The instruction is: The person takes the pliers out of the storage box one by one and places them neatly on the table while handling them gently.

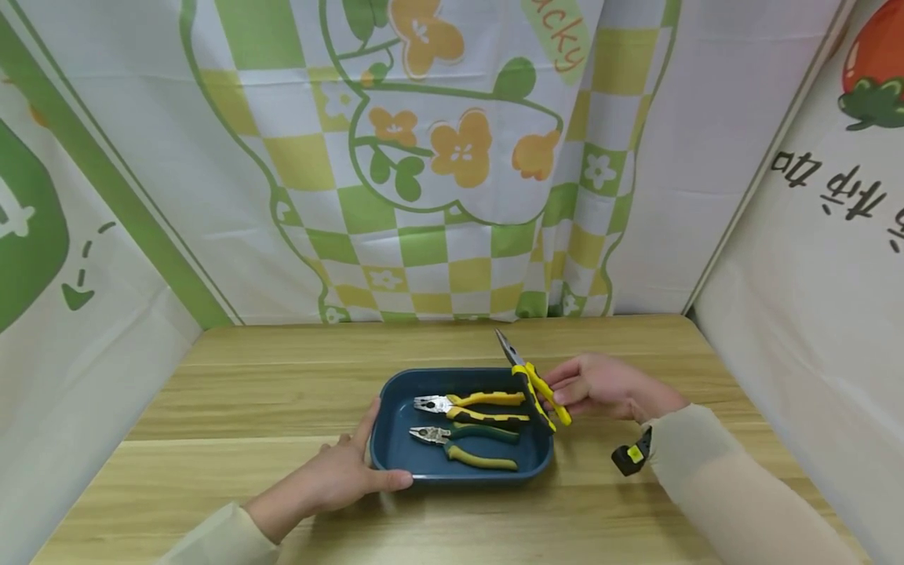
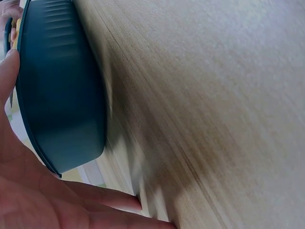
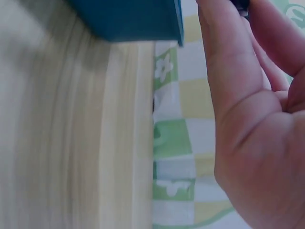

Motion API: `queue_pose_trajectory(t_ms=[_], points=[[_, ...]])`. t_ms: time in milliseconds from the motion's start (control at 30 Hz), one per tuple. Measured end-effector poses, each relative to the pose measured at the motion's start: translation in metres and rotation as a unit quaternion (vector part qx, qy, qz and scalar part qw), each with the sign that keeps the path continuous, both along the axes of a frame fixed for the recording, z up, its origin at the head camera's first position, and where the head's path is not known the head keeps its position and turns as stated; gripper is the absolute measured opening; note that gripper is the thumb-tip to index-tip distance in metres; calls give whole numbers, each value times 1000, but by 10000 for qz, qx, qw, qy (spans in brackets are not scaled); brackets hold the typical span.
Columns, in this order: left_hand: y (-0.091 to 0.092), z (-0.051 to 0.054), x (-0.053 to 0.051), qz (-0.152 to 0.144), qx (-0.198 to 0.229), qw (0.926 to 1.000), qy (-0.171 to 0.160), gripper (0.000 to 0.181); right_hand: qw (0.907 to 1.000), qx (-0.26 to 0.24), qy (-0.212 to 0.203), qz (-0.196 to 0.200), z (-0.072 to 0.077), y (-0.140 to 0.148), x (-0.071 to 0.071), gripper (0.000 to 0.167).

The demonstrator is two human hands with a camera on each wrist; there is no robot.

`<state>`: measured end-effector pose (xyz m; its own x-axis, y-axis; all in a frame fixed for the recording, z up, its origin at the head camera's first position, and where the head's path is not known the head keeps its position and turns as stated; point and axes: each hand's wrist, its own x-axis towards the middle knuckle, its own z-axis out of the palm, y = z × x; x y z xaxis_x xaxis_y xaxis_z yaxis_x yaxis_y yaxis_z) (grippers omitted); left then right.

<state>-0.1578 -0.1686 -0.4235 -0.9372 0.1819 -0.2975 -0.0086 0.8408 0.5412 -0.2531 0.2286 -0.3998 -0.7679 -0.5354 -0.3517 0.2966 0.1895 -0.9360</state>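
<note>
A dark blue rectangular tray (image 1: 459, 478) sits on the table. Inside lie combination pliers with yellow-and-black handles (image 1: 487, 417) and, nearer the front, pliers with green-and-tan handles (image 1: 483, 459), both with heads toward the left. My left hand (image 1: 342, 473) touches the tray's left front corner, thumb on the front rim; in the left wrist view its lower fingers stretch out straight beside the tray wall (image 2: 62, 90). Over the tray's right edge, my right hand (image 1: 600, 386) pinches long-nose pliers (image 1: 537, 386) by their yellow-and-black handles, jaws pointing up and away. The fingertips are partly cut off in the right wrist view.
The wood-grain table (image 1: 282, 369) runs back to a hanging checked, flowered cloth (image 1: 452, 259). Printed white panels (image 1: 812, 259) rise on both sides. A small black device (image 1: 631, 455) is worn at the right wrist.
</note>
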Motion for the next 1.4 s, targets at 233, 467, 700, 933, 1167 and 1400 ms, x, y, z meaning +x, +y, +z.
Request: queue_pose_trajectory(t_ms=[233, 467, 700, 933, 1167, 1400], points=[[-1, 2, 1, -9, 9, 10000, 60, 130, 9994, -284, -23, -174, -7, 25, 3, 40], [-2, 4, 0, -17, 20, 9999, 122, 130, 9980, -440, 61, -458, -12, 53, 11, 42], [-2, 4, -1, -17, 23, 9999, 130, 130, 9974, -144, 52, -700, -22, 80, 21, 47], [-3, 1, -2, -2, 66, 9999, 135, 129, 9957, 234, 67, -899, -29, 97, 34, 54], [-1, 0, -2, 12, 66, 9999, 76, 130, 9915, 719, 269, -1046, -35, 109, 39, 47], [0, -1, 0, 27, 80, 10000, 33, 131, 9853, 1096, 332, -1271, -40, 114, 44, 46]])
